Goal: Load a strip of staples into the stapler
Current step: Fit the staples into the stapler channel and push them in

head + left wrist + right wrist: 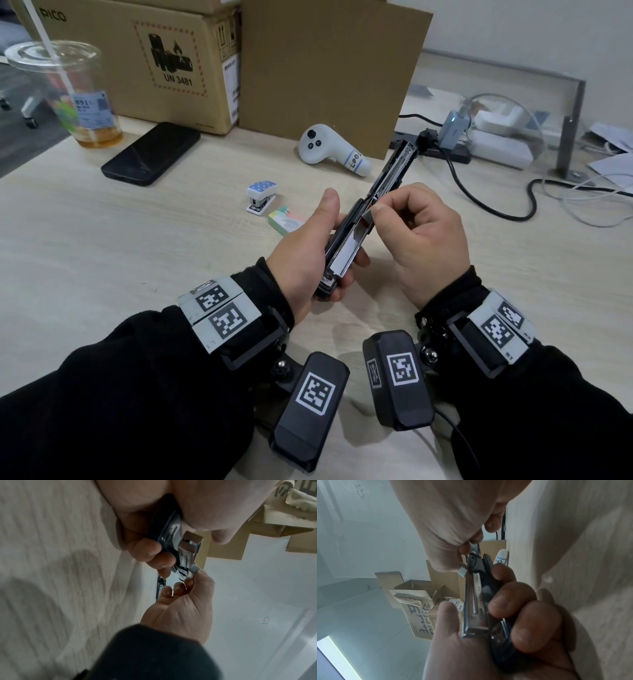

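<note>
Stapler (346, 253) swung open above the desk (137, 246), gripped in our left hand (308, 246) while our right hand (421, 236) pinches one staple strip (369, 216) at its metal channel.

We count two staplers: the black one we hold and one small blue-dotted mini stapler (262, 198) on the desk beyond, with one staple box (286, 223) just right of it. One phone (151, 154), one white controller (330, 148) and one plastic cup (65, 92) holding a little amber drink sit farther off.
</note>
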Motion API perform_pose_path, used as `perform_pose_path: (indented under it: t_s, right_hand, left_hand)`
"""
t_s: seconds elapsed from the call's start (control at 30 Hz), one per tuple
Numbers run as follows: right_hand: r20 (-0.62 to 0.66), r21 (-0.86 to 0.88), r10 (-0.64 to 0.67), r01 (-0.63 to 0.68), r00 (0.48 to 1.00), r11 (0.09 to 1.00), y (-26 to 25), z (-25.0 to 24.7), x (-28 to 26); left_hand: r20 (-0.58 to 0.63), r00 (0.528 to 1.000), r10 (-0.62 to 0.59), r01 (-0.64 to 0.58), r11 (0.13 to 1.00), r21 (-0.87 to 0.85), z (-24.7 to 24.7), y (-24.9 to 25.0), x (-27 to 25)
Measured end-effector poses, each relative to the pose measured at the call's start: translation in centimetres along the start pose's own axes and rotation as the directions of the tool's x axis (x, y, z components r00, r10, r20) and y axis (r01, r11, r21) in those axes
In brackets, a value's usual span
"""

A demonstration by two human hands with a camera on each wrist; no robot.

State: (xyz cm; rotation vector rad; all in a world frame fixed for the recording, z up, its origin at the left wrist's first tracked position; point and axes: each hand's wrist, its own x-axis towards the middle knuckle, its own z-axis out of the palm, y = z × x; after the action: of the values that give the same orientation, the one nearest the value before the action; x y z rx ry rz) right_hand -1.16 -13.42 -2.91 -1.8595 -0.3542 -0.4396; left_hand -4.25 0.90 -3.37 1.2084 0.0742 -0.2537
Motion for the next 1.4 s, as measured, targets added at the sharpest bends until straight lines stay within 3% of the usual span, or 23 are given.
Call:
perform_pose_path:
  t_s: [0.5,0.83,0.93,1.03,1.1,1.2,1.3,1.4]
  right_hand:
    - [0.039,-0.073,-0.002,0.005,0.999,0.997,-0.1,0.0,0.0]
    - [0.141,-0.083,-0.111,0.124,0.984,0.989,-0.5,0.0,-0.3]
    - [0.079,0.003,-0.069,0.068,0.995,0.998,-0.6,-0.1,-0.5]
    - [-0.073,0.153,0.105,-0.093,0.992,0.984,-0.1,-0.4,0.1]
    - [-0.11,0.319,0.318,-0.269,0.942,0.909,0.3,-0.4,0.7]
    - [-0.035,0.608,0.556,-0.424,0.83,0.671,0.4,-0.4,1.4]
    - [0.089,0.759,0.539,-0.408,0.837,0.507,-0.1,-0.7,1.6]
    - [0.184,0.794,0.466,-0.41,0.865,0.448,-0.4,-0.8,1.4]
  left_hand:
    - [0.001,1.0,-0.004,0.004,1.0,-0.01,0.2,0.2,-0.2]
    - [-0.029,0.999,-0.025,0.023,0.999,-0.048,0.1,0.4,-0.1]
    - [-0.033,0.999,-0.027,0.025,0.998,-0.059,0.1,0.4,-0.2]
    - [-0.008,0.999,-0.041,0.04,0.996,-0.081,0.1,0.6,-0.4]
    - [0.032,0.998,-0.046,0.048,0.994,-0.095,0.1,0.7,-0.5]
    - [0.12,0.991,-0.063,0.076,0.992,-0.105,0.0,0.7,-0.8]
    - [0.195,0.975,-0.105,0.125,0.988,-0.095,0.0,0.6,-1.0]
    - [0.217,0.968,-0.129,0.148,0.986,-0.073,0.0,0.6,-1.0]
